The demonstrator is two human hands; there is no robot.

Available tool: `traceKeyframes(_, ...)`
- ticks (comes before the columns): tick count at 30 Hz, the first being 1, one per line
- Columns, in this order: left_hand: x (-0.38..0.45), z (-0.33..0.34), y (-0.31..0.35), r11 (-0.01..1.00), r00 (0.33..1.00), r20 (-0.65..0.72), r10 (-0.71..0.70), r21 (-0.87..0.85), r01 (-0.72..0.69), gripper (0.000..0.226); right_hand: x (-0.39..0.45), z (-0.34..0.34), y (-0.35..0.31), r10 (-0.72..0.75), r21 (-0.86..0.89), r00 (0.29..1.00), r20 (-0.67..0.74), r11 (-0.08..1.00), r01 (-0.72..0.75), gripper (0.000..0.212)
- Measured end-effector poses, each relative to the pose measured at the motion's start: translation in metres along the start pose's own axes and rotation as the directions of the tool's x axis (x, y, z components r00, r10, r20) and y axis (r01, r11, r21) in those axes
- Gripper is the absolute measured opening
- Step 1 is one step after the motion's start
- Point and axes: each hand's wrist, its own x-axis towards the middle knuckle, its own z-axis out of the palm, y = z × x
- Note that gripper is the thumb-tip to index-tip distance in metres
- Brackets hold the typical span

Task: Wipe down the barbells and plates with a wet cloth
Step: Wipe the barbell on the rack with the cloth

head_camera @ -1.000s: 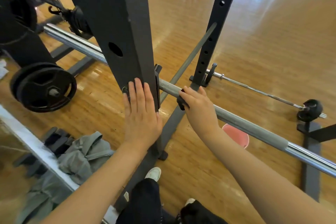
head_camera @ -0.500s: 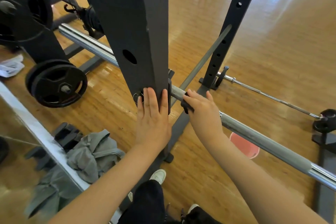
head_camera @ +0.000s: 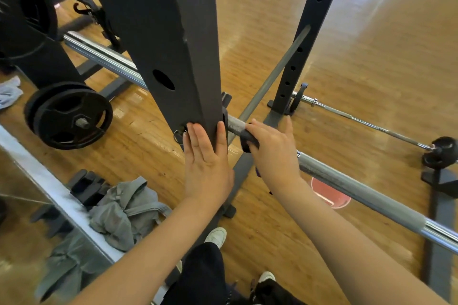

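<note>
At centre frame, barbell (head_camera: 347, 182) running from ten to four o'clock through rack upright (head_camera: 171, 39); wiped up to the post perhaps, chrome sleeves and plates (head_camera: 69, 116) at nine o'clock seemingly left. Right hand (head_camera: 272, 153) curled round dark cloth (head_camera: 249, 140) on the bar. Left hand (head_camera: 207, 163) flat, fingers straight against the upright.

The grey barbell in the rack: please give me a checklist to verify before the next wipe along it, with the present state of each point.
1. Dark wet cloth is gripped by the right hand: ok.
2. Cloth touches the grey knurled steel barbell: ok.
3. Left hand rests flat on the black steel rack upright: ok.
4. Barbell to the right of the hand is free of obstacles: ok.
5. Cloth is wet enough: cannot tell.
6. Black round weight plates on the floor are wiped: cannot tell.
</note>
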Motion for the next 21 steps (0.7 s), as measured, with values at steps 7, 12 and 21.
traceKeyframes(7, 0.003, -0.003, 0.003, 0.998, 0.999, 0.046, -0.025, -0.049, 0.027, 0.102, -0.021, -0.007, 0.013, 0.004, -0.074, 0.993, -0.119, 0.997, -0.013, 0.026)
traceKeyframes(12, -0.006, -0.021, 0.013, 0.995, 0.999, 0.043, -0.029, -0.094, 0.033, 0.092, 0.013, 0.016, -0.001, -0.17, -0.072, 0.985, -0.023, 0.983, 0.168, 0.017)
traceKeyframes(21, -0.046, -0.016, 0.048, 0.916, 0.93, 0.136, 0.34, -0.273, -0.295, 0.105, -0.071, -0.025, 0.056, 0.028, -0.044, 0.982, -0.187, 0.998, -0.037, 0.031)
